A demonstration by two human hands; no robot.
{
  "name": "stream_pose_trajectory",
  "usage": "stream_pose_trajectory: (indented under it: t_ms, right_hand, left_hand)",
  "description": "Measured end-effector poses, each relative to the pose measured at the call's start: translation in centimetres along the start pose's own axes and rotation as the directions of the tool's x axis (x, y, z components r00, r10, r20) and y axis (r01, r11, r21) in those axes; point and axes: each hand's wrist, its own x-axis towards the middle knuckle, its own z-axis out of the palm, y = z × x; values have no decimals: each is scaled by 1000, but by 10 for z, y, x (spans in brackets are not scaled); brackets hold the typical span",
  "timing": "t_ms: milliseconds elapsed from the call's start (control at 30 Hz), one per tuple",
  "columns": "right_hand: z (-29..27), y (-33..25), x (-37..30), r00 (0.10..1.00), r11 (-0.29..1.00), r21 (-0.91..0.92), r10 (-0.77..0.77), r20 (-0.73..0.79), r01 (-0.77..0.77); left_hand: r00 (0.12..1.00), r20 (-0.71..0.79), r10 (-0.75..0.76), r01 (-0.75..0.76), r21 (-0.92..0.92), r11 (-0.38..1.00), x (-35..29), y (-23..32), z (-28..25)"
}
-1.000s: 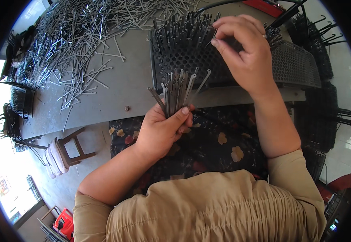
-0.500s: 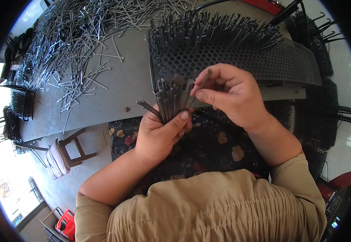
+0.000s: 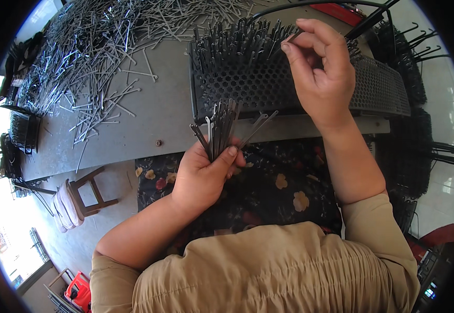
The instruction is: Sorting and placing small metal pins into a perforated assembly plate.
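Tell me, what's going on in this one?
A person is handling thin metal rods at a grey table. The left hand grips a fanned bundle of rods, eyelet ends up. The right hand is raised over a perforated rack, thumb and finger pinching what looks like a single dark rod. Many standing rods fill the rack's far part, and a loose heap of rods lies on the table's left.
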Motion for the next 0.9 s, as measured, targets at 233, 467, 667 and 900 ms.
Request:
stream_pose_trajectory:
  t_ms: [233, 467, 667, 900]
  right_hand:
    - [-4, 13, 7, 964, 952, -154, -256, 76, 265]
    - [-7, -20, -18, 978, 960, 223, 138, 157, -171]
    - [-27, -42, -16, 602, 347, 493, 512, 613, -798]
    - [-16, 16, -6, 995, 997, 42, -61, -76, 64]
  left_hand:
    - [1000, -6, 8, -8, -59, 998, 5, -1, 1]
    - [998, -37, 46, -51, -136, 989, 4, 3, 2]
    - [996, -6, 93, -92, -225, 970, 0, 2, 7]
    - [999, -5, 42, -42, -139, 989, 3, -3, 3]
